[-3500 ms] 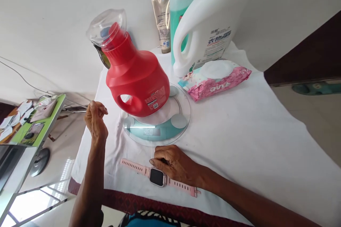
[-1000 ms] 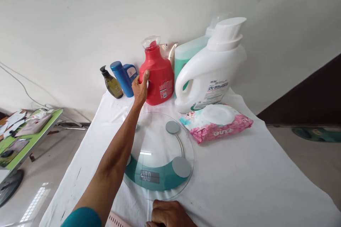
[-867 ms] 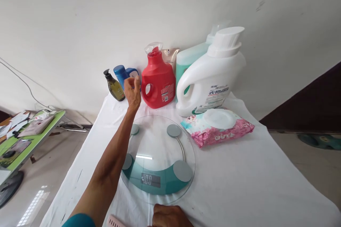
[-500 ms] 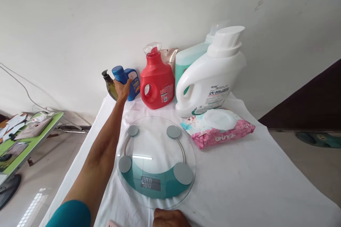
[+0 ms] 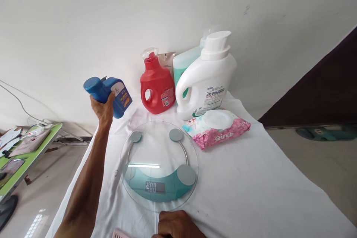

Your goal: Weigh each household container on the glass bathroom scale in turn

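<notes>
My left hand (image 5: 104,108) is closed around a blue bottle (image 5: 118,98) with a blue cap and holds it tilted at the back left of the table. Behind it, a bit of black pump top (image 5: 104,78) shows; the rest of that pump bottle is hidden. My right hand (image 5: 177,225) rests in a fist at the near edge of a round glass scale (image 5: 156,156). Whatever is inside that fist, if anything, cannot be seen. The scale carries nothing, and its display reads zeros.
A red jug (image 5: 157,85), a white detergent jug (image 5: 208,78), a green-tinted jug (image 5: 185,59) and a pouch (image 5: 167,60) stand against the wall. A pink wipes pack (image 5: 219,128) lies before them. A pink slotted object (image 5: 120,234) shows at the bottom edge.
My left hand has lifted the blue bottle and brought it nearer and to the left, where it now covers most of the pump bottle. The right fist stays beside the scale.
</notes>
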Demonstrator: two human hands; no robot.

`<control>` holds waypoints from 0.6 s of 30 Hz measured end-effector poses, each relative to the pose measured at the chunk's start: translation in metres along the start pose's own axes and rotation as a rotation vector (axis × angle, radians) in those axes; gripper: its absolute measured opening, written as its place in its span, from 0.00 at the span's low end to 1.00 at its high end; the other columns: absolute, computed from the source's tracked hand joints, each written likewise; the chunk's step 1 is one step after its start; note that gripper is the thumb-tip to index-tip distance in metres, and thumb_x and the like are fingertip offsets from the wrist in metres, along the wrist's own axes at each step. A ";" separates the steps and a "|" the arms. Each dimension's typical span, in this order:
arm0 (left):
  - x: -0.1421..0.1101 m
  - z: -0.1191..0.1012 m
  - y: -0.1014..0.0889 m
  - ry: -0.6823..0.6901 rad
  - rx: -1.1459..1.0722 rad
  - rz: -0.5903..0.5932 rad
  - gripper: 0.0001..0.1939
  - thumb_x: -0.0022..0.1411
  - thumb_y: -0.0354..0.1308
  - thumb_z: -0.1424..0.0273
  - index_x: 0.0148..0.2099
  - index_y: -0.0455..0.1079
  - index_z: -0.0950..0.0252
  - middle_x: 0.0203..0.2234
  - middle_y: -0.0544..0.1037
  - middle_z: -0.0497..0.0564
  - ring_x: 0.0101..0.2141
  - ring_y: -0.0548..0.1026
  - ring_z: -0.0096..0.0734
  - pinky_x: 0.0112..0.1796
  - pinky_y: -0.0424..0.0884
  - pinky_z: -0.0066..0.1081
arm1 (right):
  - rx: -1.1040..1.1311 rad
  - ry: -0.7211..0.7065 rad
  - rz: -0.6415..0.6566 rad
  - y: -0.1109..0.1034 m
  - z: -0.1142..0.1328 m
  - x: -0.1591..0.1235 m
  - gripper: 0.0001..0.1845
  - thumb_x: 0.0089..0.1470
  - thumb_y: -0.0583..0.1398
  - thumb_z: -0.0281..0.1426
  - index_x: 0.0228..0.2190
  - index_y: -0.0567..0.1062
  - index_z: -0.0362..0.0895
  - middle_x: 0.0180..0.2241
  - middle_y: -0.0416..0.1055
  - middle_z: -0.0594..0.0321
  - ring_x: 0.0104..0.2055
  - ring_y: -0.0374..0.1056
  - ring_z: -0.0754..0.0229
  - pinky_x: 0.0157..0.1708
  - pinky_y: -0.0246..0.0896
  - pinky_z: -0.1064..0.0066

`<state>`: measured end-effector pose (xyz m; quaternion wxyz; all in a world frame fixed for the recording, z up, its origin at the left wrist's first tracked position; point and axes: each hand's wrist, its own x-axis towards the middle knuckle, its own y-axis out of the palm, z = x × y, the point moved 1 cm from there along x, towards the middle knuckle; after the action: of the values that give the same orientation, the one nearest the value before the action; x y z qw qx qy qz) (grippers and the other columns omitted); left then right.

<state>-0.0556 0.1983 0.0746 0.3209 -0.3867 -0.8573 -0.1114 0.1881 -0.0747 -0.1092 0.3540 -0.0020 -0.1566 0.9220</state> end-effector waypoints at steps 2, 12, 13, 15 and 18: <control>-0.012 -0.024 -0.027 -0.016 -0.009 -0.022 0.29 0.51 0.75 0.60 0.51 0.71 0.63 0.43 0.80 0.52 0.43 0.80 0.39 0.48 0.78 0.40 | 0.015 -0.029 -0.026 -0.004 0.007 0.000 0.25 0.58 0.60 0.34 0.18 0.52 0.45 0.19 0.52 0.70 0.24 0.53 0.68 0.25 0.42 0.71; -0.118 -0.093 -0.058 -0.284 -0.137 0.331 0.20 0.52 0.76 0.60 0.44 0.81 0.64 0.39 0.85 0.53 0.39 0.84 0.46 0.44 0.82 0.43 | 0.059 0.022 -0.090 -0.028 0.050 -0.008 0.21 0.60 0.58 0.31 0.19 0.56 0.44 0.21 0.58 0.69 0.24 0.55 0.69 0.26 0.45 0.71; -0.125 -0.095 -0.054 -0.305 -0.132 0.363 0.20 0.52 0.76 0.59 0.44 0.81 0.65 0.40 0.85 0.54 0.40 0.84 0.47 0.45 0.82 0.44 | 0.058 0.026 -0.088 -0.029 0.051 -0.008 0.21 0.60 0.58 0.31 0.19 0.56 0.44 0.21 0.58 0.69 0.24 0.55 0.69 0.27 0.45 0.71; -0.136 -0.097 -0.047 -0.318 -0.094 0.405 0.21 0.51 0.76 0.59 0.44 0.80 0.66 0.40 0.85 0.55 0.41 0.83 0.48 0.45 0.81 0.45 | 0.053 0.026 -0.084 -0.030 0.052 -0.008 0.21 0.61 0.58 0.30 0.19 0.56 0.43 0.21 0.58 0.69 0.24 0.54 0.69 0.27 0.46 0.71; -0.142 -0.096 -0.038 -0.283 -0.043 0.412 0.21 0.51 0.76 0.60 0.43 0.79 0.66 0.38 0.84 0.55 0.41 0.83 0.48 0.45 0.80 0.44 | 0.045 0.013 -0.073 -0.031 0.052 -0.007 0.22 0.61 0.58 0.29 0.19 0.56 0.44 0.21 0.58 0.69 0.24 0.55 0.69 0.27 0.46 0.71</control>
<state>0.0311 0.0461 0.0602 0.2051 -0.5719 -0.7943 -0.0067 0.2076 -0.0732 -0.0513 0.3882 0.0059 -0.1334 0.9118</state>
